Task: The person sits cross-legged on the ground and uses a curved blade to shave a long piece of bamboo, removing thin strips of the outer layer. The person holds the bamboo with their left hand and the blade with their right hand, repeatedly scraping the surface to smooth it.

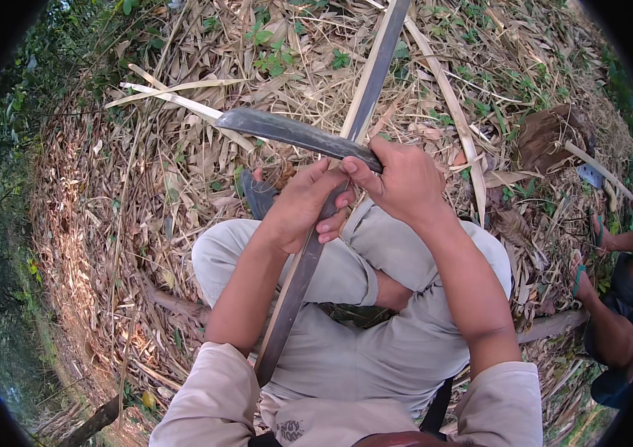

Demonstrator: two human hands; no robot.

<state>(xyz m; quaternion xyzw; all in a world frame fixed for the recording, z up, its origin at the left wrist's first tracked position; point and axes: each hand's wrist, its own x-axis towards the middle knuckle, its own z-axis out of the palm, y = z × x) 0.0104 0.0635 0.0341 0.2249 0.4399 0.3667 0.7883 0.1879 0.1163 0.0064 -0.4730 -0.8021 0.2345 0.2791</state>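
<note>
At the bottom of the frame the person sits cross-legged in pale trousers, forearms rising from the lower edge toward the centre. A long bamboo strip runs from the lap up through the middle and out at the upper edge, laid along the body so both hands can meet on it. The left hand is closed around the strip at centre frame, apparently steadying it. Just right of it, the right hand is clenched on the handle of a dark knife, whose curved blade reaches to the upper left and crosses the strip, edge set against it as if for shaving or splitting. Beyond lie dry leaves and loose slats. At the right edge another person's feet show, beside a stump.
</note>
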